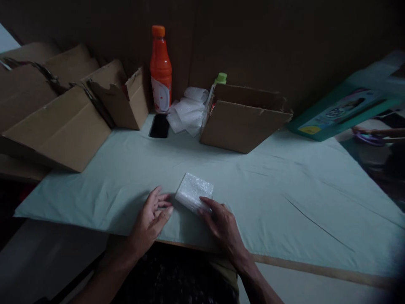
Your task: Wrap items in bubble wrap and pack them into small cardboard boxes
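Near the front edge of the table lies a small boxy packet in bubble wrap. My right hand grips its right corner, thumb at the near side and fingers over the top. To the left of the packet, my left hand is held apart from it, fingers loosely spread and nothing in the palm. What is inside the wrap cannot be made out.
A pale green cloth covers the table. Cardboard boxes crowd the left, and another box stands behind the packet. At the back are an orange bottle, a black phone, crumpled bubble wrap and a green jug.
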Demonstrator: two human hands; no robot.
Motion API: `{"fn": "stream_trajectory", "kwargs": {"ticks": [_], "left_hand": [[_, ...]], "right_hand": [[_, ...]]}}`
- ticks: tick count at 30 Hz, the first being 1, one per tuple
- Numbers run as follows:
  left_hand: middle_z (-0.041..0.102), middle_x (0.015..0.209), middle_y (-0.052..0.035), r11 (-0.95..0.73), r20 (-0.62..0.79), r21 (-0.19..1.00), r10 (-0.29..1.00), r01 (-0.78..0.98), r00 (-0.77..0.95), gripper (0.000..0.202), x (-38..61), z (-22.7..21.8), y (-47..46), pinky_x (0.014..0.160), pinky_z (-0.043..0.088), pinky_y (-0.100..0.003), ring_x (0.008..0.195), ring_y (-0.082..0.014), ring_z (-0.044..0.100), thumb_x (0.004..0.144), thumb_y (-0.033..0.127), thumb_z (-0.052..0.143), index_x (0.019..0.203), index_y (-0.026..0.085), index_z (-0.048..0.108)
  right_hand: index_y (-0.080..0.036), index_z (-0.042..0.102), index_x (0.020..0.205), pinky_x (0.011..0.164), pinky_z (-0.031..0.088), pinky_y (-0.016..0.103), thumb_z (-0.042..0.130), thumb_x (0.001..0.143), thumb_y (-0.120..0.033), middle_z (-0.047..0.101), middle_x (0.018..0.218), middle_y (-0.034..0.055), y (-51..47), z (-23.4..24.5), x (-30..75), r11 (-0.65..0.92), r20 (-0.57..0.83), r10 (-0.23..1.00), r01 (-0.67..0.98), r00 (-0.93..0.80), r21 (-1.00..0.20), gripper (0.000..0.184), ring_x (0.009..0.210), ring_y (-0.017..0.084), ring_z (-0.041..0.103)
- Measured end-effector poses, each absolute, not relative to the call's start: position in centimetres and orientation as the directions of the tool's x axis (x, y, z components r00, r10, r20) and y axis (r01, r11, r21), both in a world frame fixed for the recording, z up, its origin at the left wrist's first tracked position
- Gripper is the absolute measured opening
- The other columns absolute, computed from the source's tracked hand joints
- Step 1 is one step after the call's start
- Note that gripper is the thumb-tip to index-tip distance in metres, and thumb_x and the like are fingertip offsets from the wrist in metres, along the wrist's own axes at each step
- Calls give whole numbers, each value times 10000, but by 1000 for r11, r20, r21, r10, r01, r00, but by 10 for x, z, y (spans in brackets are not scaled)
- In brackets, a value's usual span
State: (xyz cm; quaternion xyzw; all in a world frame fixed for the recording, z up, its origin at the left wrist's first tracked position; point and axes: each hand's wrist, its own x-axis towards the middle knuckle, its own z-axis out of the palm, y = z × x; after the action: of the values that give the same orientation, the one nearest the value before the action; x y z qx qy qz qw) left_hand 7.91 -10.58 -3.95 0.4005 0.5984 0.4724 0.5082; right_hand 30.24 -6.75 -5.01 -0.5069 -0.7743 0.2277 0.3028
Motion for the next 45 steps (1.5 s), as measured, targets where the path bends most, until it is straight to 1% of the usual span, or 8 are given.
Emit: {"fn": "stream_trajectory", "kwargs": {"ticks": [5,9,14,21,29,33,39,45], "left_hand": [[665,1275,-143,371,-439,784,898,-498,-23,871,102,-34,-116,1052,465,-420,1179,-261,638,737,367,789,1463,176,347],[689,1220,-107,305,-425,734,903,-607,-60,682,113,-37,-110,1016,474,-407,1127,-254,646,728,317,784,1338,182,509],[701,1206,-95,357,-471,709,882,-608,-31,614,110,-34,-114,920,507,-364,1076,-258,659,701,335,797,1256,172,592],[732,878,-26,295,-460,721,880,-627,-115,497,111,-33,-114,763,537,-311,840,-221,701,660,423,832,1037,171,629],[708,1055,-37,310,-375,849,924,-428,-76,467,107,-48,-117,816,518,-266,924,-181,663,842,513,715,1179,208,603],[704,1046,-40,343,-386,868,921,-361,-53,504,105,-48,-115,818,524,-267,913,-182,657,851,550,699,1217,219,595],[692,941,-46,290,-251,926,952,-242,177,433,108,-33,-103,752,515,-261,817,-176,618,855,544,686,1111,197,642],[683,1037,-78,408,-340,862,905,-300,255,683,115,-35,-100,633,522,-244,838,-206,658,736,530,785,1300,225,551]], "right_hand": [[-191,679,1184,559,500,250,523,978,-423,746,819,25,-84,-38,287,130,-14,962,504,-271,-854,347,647,164,654],[-209,706,1109,747,550,313,539,972,-406,740,941,66,-95,-32,283,244,133,961,517,-242,-821,292,845,209,688],[-212,653,1216,803,548,337,582,939,-450,700,1142,104,-79,-21,300,241,179,969,474,-173,-847,372,957,220,668],[-175,665,849,625,466,235,568,938,-404,670,749,13,-79,-26,268,137,30,951,332,-309,-933,265,693,142,591],[-189,596,756,579,402,228,529,952,-320,600,662,-14,-90,-32,269,256,79,929,475,-361,-842,245,601,119,519],[-193,623,752,643,447,256,563,942,-461,634,693,7,-89,-24,283,266,72,924,495,-376,-827,334,663,152,578],[-213,655,1241,703,501,288,620,831,-683,707,971,61,-69,-11,302,77,-31,921,258,-389,-963,625,847,209,640],[-185,691,963,657,459,232,659,875,-515,668,817,14,-58,-25,307,75,-21,920,229,-391,-971,343,740,152,590]]}}
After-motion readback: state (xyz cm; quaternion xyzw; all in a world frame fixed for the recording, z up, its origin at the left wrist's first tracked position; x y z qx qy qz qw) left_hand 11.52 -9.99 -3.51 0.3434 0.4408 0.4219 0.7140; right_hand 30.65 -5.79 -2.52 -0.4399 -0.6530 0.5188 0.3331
